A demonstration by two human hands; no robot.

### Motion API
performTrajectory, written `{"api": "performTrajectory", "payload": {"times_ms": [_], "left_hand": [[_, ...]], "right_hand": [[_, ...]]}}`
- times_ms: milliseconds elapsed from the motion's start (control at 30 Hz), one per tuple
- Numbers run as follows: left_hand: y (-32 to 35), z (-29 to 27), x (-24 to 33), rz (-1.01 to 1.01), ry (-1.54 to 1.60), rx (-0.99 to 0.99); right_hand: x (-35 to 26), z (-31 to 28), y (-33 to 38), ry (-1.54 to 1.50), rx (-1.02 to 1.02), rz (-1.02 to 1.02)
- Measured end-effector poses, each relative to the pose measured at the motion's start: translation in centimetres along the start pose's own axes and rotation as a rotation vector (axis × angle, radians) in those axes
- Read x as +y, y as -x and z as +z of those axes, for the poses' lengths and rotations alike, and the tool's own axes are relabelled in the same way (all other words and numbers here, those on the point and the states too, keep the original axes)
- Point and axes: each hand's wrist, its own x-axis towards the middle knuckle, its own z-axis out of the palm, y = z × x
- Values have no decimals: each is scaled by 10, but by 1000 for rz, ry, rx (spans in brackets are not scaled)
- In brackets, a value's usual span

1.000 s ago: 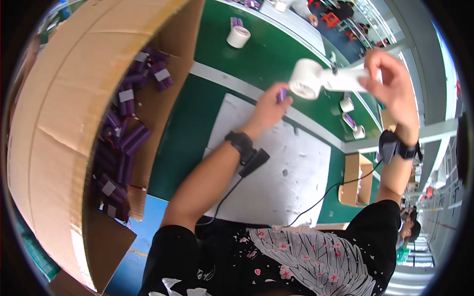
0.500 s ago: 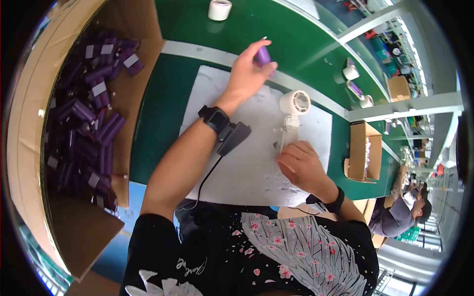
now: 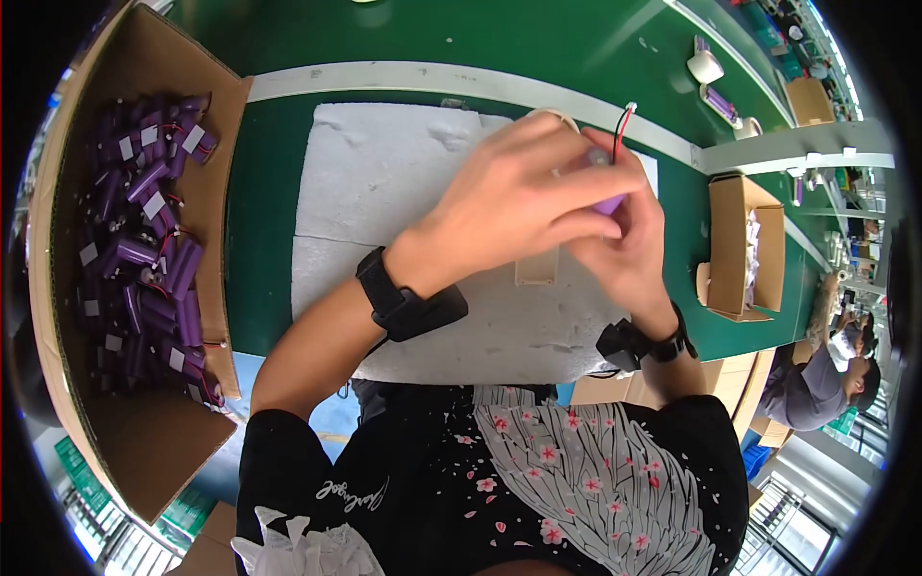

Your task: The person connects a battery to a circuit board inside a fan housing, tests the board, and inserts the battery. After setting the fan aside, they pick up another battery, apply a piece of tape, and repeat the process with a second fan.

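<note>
Both my hands meet above the foam sheet (image 3: 384,173), closed around a purple cylindrical battery pack (image 3: 608,204). My left hand (image 3: 519,197) reaches across from the left, its fingers over the pack and hiding most of it. From the right, my right hand (image 3: 636,240) grips the same pack. A red and a black wire rise from it to a small white connector (image 3: 631,106). Beneath my hands lies a cream-white handheld fan body (image 3: 536,269); its handle end shows, and the rest is mostly covered by my hands.
On the left stands a large cardboard box (image 3: 206,58) with many purple battery packs (image 3: 182,269). A smaller cardboard box (image 3: 730,250) holding white pieces sits at the right. Farther right are more white fan parts (image 3: 704,65) on the green bench (image 3: 538,38). A co-worker (image 3: 816,384) sits beyond.
My left hand has brought the battery pack back from the far side, down and to the right, over the fan body. My right hand has risen from the fan's handle to meet it.
</note>
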Motion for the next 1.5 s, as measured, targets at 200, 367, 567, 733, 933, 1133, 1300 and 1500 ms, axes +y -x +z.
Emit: {"api": "performTrajectory", "payload": {"times_ms": [200,367,567,733,933,1133,1300,1500], "left_hand": [[4,-11,9,-322,83,-78],[36,-32,-7,-609,141,-405],[54,-20,-10,-520,193,-413],[53,-17,-6,-548,242,-367],[53,-15,-4,-578,300,-334],[54,-10,-1,-589,290,-286],[56,-17,-7,-475,192,-298],[56,-14,-3,-514,226,-282]], "right_hand": [[34,-18,0,127,-34,306],[48,-9,7,263,-5,-46],[52,-2,9,467,-152,-405],[54,1,9,482,-174,-364],[57,0,9,448,-158,-328],[57,-1,11,478,-163,-332],[59,0,10,504,-166,-327],[57,-1,9,522,-157,-334]]}}
